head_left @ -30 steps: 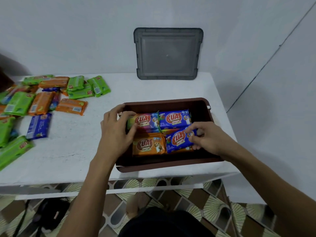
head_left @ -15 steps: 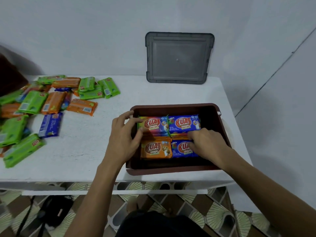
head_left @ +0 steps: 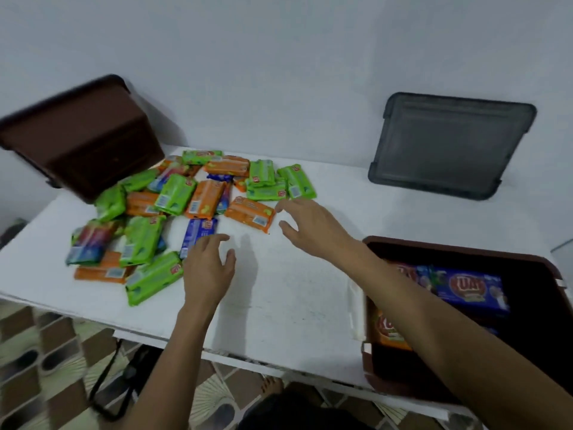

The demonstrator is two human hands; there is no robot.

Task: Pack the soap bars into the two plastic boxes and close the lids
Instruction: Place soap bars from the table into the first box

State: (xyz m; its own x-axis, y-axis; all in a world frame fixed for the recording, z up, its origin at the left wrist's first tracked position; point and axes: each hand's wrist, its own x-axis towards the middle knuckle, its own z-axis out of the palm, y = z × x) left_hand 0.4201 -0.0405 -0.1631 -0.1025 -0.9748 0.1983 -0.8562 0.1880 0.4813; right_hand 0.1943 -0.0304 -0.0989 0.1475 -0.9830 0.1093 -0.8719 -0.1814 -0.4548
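Note:
A heap of green, orange and blue soap bars (head_left: 173, 212) lies on the left half of the white table (head_left: 294, 299). My left hand (head_left: 207, 268) hovers open beside a blue bar (head_left: 198, 232). My right hand (head_left: 313, 228) is open, fingers spread, just right of an orange bar (head_left: 249, 214). A brown plastic box (head_left: 545, 352) at the right edge holds several packed bars; my right forearm crosses over it. A second brown box (head_left: 77, 135) lies tipped against the wall at the far left. A grey lid (head_left: 449, 144) leans on the wall.
Bare tabletop lies between the soap heap and the right box. A patterned tile floor shows below the table's front edge, with a dark bag and strap (head_left: 124, 380) lying on it.
Both hands left the packed box and reached left to the soap heap. The view swung left, bringing the tipped brown box into sight.

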